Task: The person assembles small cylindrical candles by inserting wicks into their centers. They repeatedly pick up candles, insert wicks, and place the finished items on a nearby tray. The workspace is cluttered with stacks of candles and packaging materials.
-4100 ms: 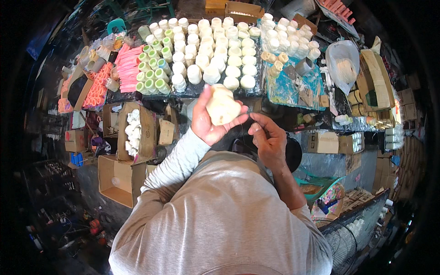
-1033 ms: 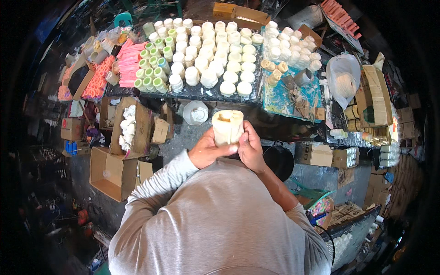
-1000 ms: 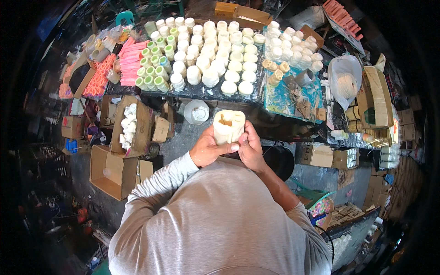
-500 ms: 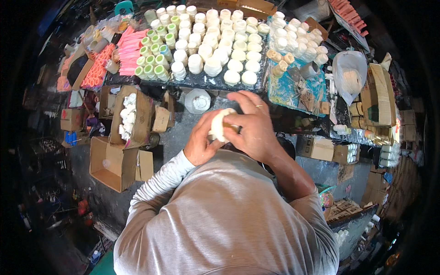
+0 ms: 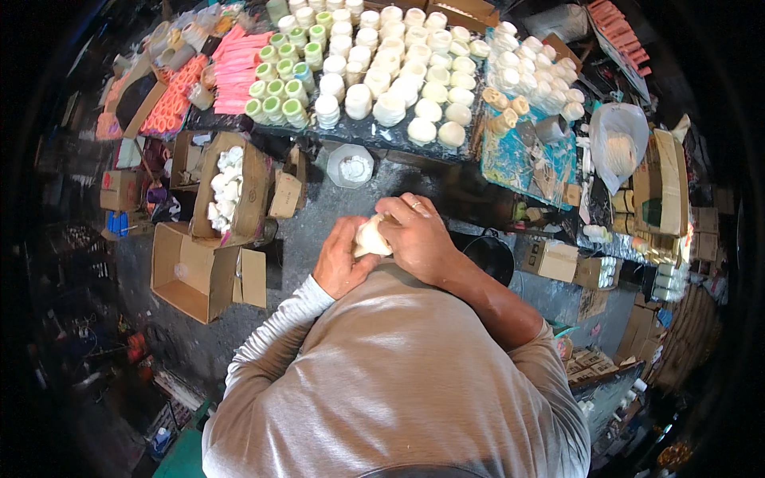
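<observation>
A cream-coloured, soft-looking lump (image 5: 372, 240) is held close in front of my shirt, its exact kind unclear. My left hand (image 5: 340, 259) grips its left side, fingers over the top and thumb below. My right hand (image 5: 416, 237), with a ring on one finger, closes on it from the right and covers part of it. Beyond both hands, a pale octagonal bowl (image 5: 351, 166) with whitish material inside sits below the bench edge. On the dark bench (image 5: 362, 137) stand rows of whitish rounded pieces (image 5: 390, 109) and green-rimmed cylinders (image 5: 295, 90).
Pink strips (image 5: 241, 76) lie at the bench's left. A cardboard box (image 5: 253, 187) of white pieces and an open carton (image 5: 209, 291) stand at left. At right are a blue work surface (image 5: 510, 170), a clear plastic bag (image 5: 617, 131) and a black bucket (image 5: 490, 259).
Both hands have come lower and nearer my body with the cream lump, which has turned. The right fingers, raised before, now curl down over it. The whole view has shifted slightly.
</observation>
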`<state>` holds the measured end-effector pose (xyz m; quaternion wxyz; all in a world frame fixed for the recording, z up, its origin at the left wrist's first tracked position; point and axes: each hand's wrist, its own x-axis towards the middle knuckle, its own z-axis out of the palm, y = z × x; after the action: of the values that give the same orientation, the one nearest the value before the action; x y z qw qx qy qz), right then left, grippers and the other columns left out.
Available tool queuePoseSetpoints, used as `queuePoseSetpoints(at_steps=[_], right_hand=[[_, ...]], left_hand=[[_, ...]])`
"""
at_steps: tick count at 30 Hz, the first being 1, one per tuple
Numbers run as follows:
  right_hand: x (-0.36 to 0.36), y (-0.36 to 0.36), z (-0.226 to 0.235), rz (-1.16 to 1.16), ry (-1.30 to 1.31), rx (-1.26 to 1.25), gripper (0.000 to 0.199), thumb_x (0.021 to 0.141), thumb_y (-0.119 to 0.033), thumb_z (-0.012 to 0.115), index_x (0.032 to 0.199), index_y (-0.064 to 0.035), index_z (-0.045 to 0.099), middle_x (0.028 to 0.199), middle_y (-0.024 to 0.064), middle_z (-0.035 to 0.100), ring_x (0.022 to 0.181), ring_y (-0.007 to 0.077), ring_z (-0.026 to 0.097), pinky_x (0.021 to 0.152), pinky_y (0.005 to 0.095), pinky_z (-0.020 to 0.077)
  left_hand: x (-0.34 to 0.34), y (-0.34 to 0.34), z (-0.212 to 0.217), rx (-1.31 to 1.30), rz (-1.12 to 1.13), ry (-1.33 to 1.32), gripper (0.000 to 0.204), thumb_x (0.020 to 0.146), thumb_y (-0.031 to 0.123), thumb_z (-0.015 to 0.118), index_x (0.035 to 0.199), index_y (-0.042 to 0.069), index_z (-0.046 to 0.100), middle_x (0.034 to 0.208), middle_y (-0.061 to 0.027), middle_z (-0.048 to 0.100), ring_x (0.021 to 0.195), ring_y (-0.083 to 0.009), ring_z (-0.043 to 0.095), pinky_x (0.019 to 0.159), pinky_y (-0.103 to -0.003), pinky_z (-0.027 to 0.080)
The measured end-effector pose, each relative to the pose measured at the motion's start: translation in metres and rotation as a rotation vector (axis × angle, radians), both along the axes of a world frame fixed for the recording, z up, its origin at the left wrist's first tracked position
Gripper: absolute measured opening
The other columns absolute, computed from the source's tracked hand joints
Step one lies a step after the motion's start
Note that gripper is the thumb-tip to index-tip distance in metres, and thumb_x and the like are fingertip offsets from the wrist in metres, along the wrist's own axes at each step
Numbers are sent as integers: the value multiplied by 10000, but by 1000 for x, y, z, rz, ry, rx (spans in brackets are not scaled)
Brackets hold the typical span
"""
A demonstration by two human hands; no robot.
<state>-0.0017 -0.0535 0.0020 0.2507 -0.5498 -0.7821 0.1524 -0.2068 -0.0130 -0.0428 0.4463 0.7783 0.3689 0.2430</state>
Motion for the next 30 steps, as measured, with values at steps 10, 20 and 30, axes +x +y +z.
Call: queuePoseSetpoints(at_steps=[10,20,30], right_hand=[[-17,14,20,-148,414,-179,159,867,140,660,955,19,607,1035,157,687,905,336,700,790,369,563],[-18,40,22,-229,408,-348,69,960,-48,637,948,19,646,773,189,665,713,362,682,650,406,517],[45,21,-18,-521,885,-524,111,1039,-58,617,999,27,677,905,48,699,815,99,628,725,284,521]], left_hand=[[-33,16,-5,-79,6,-126,559,699,126,824,1175,-6,564,1129,-199,657,1020,-411,673,900,-437,545],[-7,55,4,-199,-154,-259,447,885,168,750,1278,-9,630,1117,-195,698,978,-328,696,861,-392,540],[67,58,-8,-515,-139,-142,200,1021,142,645,1105,-9,746,979,-164,762,879,-233,724,798,-340,557]])
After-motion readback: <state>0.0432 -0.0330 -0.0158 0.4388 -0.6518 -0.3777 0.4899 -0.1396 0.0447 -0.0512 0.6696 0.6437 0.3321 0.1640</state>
